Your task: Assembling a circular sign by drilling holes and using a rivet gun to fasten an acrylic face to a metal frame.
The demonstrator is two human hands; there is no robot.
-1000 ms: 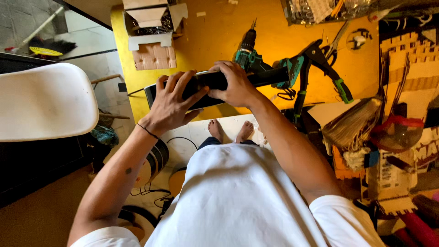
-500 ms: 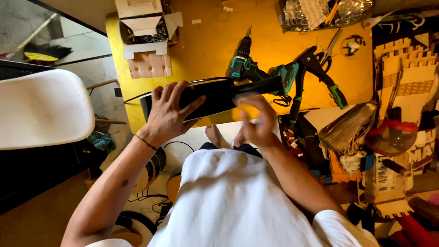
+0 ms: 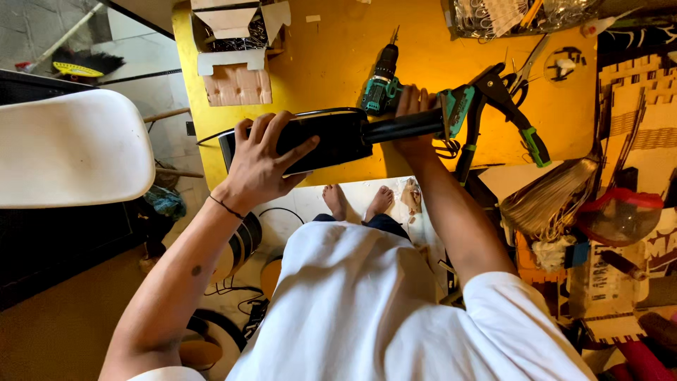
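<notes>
Hands steadying a long black object over a yellow table (image 3: pixel 317 63).

Left hand (image 3: pixel 264 166) spreads flat across the black box-like body (image 3: pixel 331 137) to brace it; right hand (image 3: pixel 416 116) wraps its tube end beside a green clamp (image 3: pixel 462 106), near a cordless drill (image 3: pixel 383 77).

A yellow worktable (image 3: pixel 331 56) fills the upper middle of the frame under warm light. At left stands a white moulded chair (image 3: pixel 67 148), with grey floor tiles (image 3: pixel 28 25) in the upper left corner. Brown floor (image 3: pixel 63 324) spreads across the lower left, where black cables (image 3: pixel 233 289) trail.
</notes>
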